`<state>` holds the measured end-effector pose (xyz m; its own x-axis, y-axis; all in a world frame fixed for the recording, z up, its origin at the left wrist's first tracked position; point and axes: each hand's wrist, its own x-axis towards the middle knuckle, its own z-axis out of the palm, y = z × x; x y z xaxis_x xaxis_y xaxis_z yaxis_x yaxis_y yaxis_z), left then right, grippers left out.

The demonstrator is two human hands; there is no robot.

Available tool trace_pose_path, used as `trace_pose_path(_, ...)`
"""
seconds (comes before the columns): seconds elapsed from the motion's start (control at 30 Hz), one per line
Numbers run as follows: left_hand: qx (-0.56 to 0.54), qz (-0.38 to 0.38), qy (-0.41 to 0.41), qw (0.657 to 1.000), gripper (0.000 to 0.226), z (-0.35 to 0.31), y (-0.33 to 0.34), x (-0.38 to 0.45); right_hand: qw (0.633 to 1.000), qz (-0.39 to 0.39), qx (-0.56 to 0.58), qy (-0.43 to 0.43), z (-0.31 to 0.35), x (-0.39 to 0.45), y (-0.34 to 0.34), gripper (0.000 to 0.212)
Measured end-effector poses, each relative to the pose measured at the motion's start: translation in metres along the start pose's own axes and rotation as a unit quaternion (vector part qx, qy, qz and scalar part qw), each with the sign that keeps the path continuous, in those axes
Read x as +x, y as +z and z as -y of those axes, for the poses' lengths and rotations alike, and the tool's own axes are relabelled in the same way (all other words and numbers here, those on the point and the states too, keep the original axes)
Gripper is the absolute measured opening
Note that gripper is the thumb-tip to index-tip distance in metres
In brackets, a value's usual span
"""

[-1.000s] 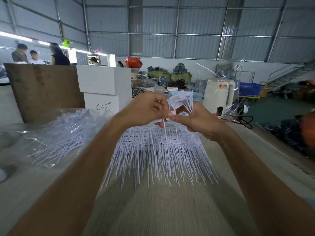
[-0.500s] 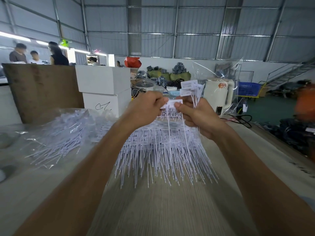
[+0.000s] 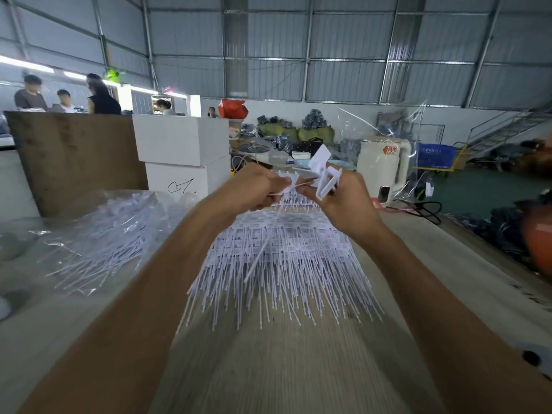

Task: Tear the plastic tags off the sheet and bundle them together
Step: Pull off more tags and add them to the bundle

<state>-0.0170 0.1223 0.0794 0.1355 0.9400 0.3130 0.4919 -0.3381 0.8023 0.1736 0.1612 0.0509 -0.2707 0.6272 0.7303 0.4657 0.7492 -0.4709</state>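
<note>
On the table (image 3: 268, 369), both hands' fingers pinch white tags (image 3: 324, 171) above the sheet (image 3: 283, 258); motion blurs details.

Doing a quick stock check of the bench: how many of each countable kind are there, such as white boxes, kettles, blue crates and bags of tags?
White boxes: 2, stacked
White kettle: 1
Blue crate: 1
Clear bag of tags: 1
Hands holding tags, left hand and right hand: 2
Total: 7
</note>
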Motion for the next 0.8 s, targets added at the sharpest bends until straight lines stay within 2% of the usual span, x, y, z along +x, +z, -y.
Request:
trace_pose_path(0.03,0.038,0.001,0.009,0.999,0.058,0.001,-0.003,-0.001,1.0,-0.007,0.001,0.004,0.001,-0.001,0.001,0.034)
trace_pose_path(0.1,0.141,-0.001,0.028,0.99,0.051,0.002,-0.007,-0.003,0.995,-0.045,0.046,0.072,0.001,0.002,-0.001,0.01)
trace_pose_path(0.17,0.196,-0.008,0.037,0.98,0.037,0.005,-0.006,-0.004,0.977,-0.095,0.119,0.147,-0.001,0.006,-0.011,0.028)
trace_pose_path(0.2,0.194,-0.008,0.044,0.98,0.03,0.006,-0.004,-0.005,0.973,-0.105,0.141,0.15,-0.003,0.007,-0.017,0.032)
trace_pose_path(0.23,0.19,-0.006,0.054,0.98,0.029,0.006,-0.001,-0.005,0.972,-0.103,0.159,0.141,-0.004,0.006,-0.023,0.033)
trace_pose_path(0.33,0.155,-0.004,0.107,0.982,0.024,0.001,0.01,-0.004,0.977,-0.031,0.188,0.098,-0.002,0.001,-0.022,0.024)
trace_pose_path(0.43,0.164,-0.048,0.152,0.974,0.014,-0.001,0.014,-0.001,0.983,0.019,0.17,0.063,0.005,-0.001,-0.009,0.024)
trace_pose_path(0.5,0.179,-0.066,0.158,0.969,0.014,-0.002,0.012,0.0,0.977,0.032,0.202,0.057,0.007,-0.001,-0.008,0.023)
trace_pose_path(0.57,0.131,-0.075,0.165,0.975,0.015,-0.003,0.009,0.001,0.966,0.04,0.243,0.083,0.003,-0.003,-0.011,0.019)
trace_pose_path(0.63,0.039,-0.084,0.167,0.982,0.015,-0.005,0.007,0.0,0.953,0.07,0.267,0.124,-0.002,-0.005,-0.012,0.015)
trace_pose_path(0.73,-0.025,-0.08,0.174,0.981,0.016,-0.009,0.008,-0.002,0.943,0.125,0.276,0.137,0.0,-0.009,-0.007,0.039)
trace_pose_path(0.8,-0.042,-0.073,0.177,0.98,0.015,-0.008,0.008,-0.002,0.939,0.131,0.288,0.132,0.005,-0.009,-0.004,0.042)
